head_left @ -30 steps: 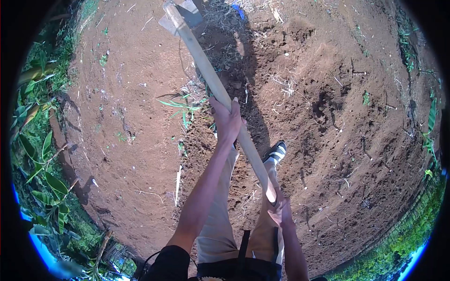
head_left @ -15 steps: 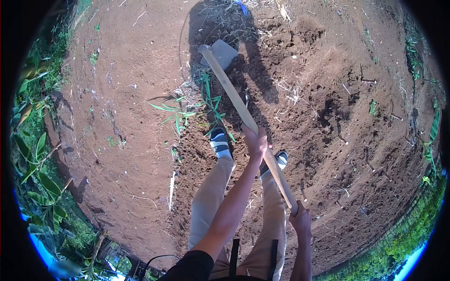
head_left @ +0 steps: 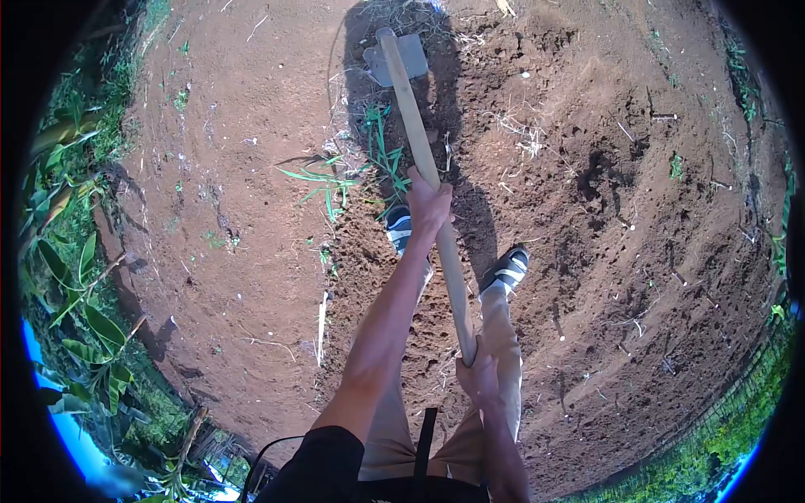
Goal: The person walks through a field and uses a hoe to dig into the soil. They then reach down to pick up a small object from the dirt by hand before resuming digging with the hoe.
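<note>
A hoe with a long pale wooden handle (head_left: 419, 142) runs from my waist up to the top of the view. Its grey metal blade (head_left: 399, 57) sits at the far end, over dry grass in my shadow. My left hand (head_left: 429, 204) grips the handle near its middle, arm stretched out. My right hand (head_left: 476, 375) holds the handle's near end, close to my body. Below the handle are my two feet in striped shoes, the left one (head_left: 399, 228) and the right one (head_left: 507, 268), standing on loose red-brown soil (head_left: 604, 210).
Green grass shoots (head_left: 335, 180) grow just left of my feet. Smoother packed earth (head_left: 218, 168) lies to the left, churned clods to the right. Leafy plants (head_left: 75, 277) border the left edge, and low greenery (head_left: 729, 427) lines the lower right.
The hoe blade has moved farther away and up from where it sat half a second ago. My left hand slid up the handle and my right hand drew in toward my body.
</note>
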Demonstrator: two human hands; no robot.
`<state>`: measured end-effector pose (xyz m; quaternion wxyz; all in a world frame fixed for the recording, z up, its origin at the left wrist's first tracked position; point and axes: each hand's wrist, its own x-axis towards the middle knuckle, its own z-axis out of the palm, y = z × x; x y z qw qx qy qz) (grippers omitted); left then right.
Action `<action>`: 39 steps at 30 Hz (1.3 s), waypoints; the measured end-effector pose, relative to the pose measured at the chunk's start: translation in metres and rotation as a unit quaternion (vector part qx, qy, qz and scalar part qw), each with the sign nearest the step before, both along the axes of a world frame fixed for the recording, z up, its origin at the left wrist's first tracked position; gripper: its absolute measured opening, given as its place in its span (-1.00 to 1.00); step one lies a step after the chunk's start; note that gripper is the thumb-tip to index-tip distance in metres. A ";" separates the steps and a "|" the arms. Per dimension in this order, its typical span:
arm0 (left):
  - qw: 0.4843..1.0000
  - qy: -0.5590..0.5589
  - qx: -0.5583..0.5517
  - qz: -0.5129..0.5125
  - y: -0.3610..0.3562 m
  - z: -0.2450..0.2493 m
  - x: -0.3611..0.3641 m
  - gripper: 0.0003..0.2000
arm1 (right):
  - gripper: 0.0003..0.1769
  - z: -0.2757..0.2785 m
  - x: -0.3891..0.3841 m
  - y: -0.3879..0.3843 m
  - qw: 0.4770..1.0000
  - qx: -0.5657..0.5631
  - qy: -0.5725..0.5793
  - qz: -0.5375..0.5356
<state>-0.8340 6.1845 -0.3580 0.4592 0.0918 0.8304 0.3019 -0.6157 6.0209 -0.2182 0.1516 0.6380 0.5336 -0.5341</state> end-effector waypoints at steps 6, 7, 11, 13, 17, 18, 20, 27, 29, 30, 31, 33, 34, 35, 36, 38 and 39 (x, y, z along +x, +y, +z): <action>0.987 -0.002 0.126 0.097 0.008 0.104 0.024 -0.46 | -0.49 -0.003 0.073 -0.008 0.996 0.050 -0.001 0.071; 0.987 -0.002 0.131 0.098 0.017 0.122 0.026 -0.46 | -0.49 0.003 0.075 0.001 0.993 0.090 0.021 0.071; 0.963 0.021 0.241 0.119 0.047 0.184 0.036 -0.47 | -0.60 0.019 0.093 0.027 0.979 0.162 0.119 0.036; 0.954 -0.005 0.270 0.128 0.051 0.199 0.047 -0.46 | -0.59 0.024 0.100 0.040 0.983 0.126 0.127 0.033; 0.965 -0.046 0.211 0.151 0.023 0.114 0.081 -0.47 | -0.56 -0.012 0.135 0.018 0.999 0.029 -0.001 0.031; 0.972 -0.040 0.180 0.149 0.009 0.060 0.094 -0.48 | -0.56 -0.026 0.137 0.020 0.999 0.033 -0.006 0.032; 0.971 -0.081 0.125 0.188 -0.016 -0.062 0.111 -0.47 | -0.57 -0.055 0.136 0.028 0.992 0.018 -0.028 0.123; 0.890 -0.222 0.127 0.377 -0.042 -0.098 0.132 -0.52 | -0.82 -0.049 0.180 0.074 0.944 0.098 -0.155 0.273; 0.947 -0.072 0.109 0.293 -0.026 -0.077 0.135 -0.45 | -0.80 -0.041 0.187 0.068 0.950 0.105 -0.139 0.259; 0.946 -0.074 0.111 0.295 -0.020 -0.053 0.133 -0.45 | -0.79 -0.039 0.192 0.063 0.957 0.113 -0.121 0.240; 0.937 -0.093 0.134 0.308 -0.018 -0.027 0.130 -0.45 | -0.76 -0.043 0.205 0.054 0.955 0.138 -0.130 0.228; 0.926 -0.114 0.166 0.318 -0.008 0.024 0.122 -0.41 | -0.76 -0.038 0.205 0.062 0.954 0.157 -0.118 0.227; 0.927 -0.116 0.165 0.317 -0.002 0.045 0.120 -0.41 | -0.76 -0.033 0.205 0.062 0.954 0.168 -0.109 0.225; 0.933 -0.104 0.164 0.303 0.006 0.072 0.116 -0.40 | -0.76 -0.031 0.198 0.066 0.966 0.150 -0.094 0.189; 0.938 -0.091 0.166 0.289 0.015 0.094 0.110 -0.40 | -0.76 -0.036 0.194 0.068 0.966 0.150 -0.093 0.189; 0.931 -0.085 0.193 0.299 0.025 0.121 0.101 -0.41 | -0.78 -0.050 0.189 0.066 0.982 0.125 -0.034 0.138; 0.931 -0.065 0.217 0.286 0.029 0.126 0.095 -0.44 | -0.78 -0.054 0.180 0.069 0.979 0.141 -0.002 0.150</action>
